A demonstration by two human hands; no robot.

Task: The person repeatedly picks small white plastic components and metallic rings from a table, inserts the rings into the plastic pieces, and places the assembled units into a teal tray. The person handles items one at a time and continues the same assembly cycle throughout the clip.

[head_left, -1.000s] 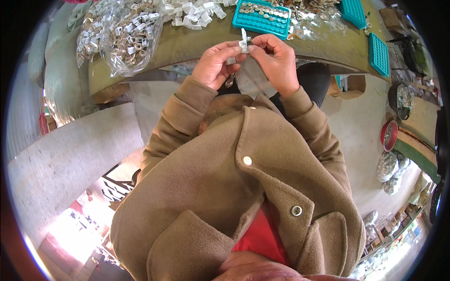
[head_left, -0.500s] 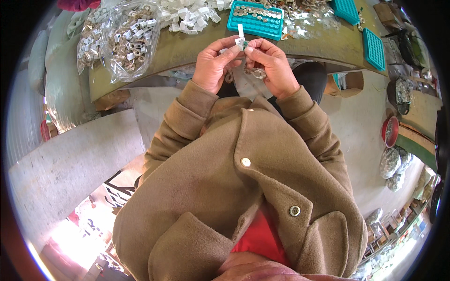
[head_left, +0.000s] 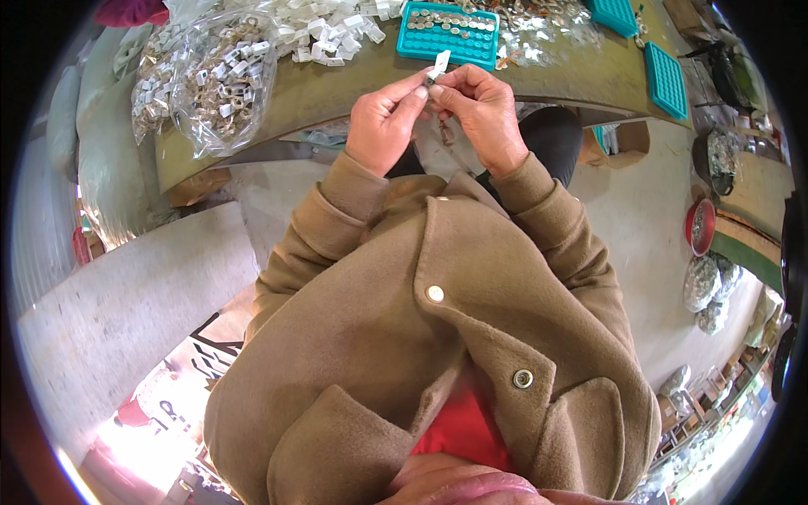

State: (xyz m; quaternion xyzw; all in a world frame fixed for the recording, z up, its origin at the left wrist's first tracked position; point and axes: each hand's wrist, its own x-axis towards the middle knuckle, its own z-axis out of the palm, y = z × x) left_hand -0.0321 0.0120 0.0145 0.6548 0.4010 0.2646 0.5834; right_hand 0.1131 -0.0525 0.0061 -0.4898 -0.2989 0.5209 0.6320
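Just in front of the table's near edge, my left hand point(head_left: 385, 122) and my right hand point(head_left: 484, 118) meet with fingertips closed on one small white plastic piece point(head_left: 441, 63). Its flat white end sticks up above the fingers. Something small and dark sits at its base, mostly covered by the fingertips. Below the fingers dangles a thin brownish coiled wire point(head_left: 447, 133). Right behind the hands stands a teal tray point(head_left: 421, 55) with rows of small round silvery discs in its far part.
To the left on the table point(head_left: 311, 93) lie a clear bag point(head_left: 220, 101) of wired white pieces and a heap of loose white pieces point(head_left: 341, 38). Small clear scraps point(head_left: 560, 34) are scattered right of the tray. Another teal tray point(head_left: 666, 80) lies at the table's right edge.
The white piece has tipped to the right, and the fingers have shifted on it. The wire now hangs straighter and lower under the hands. The view has shifted slightly.
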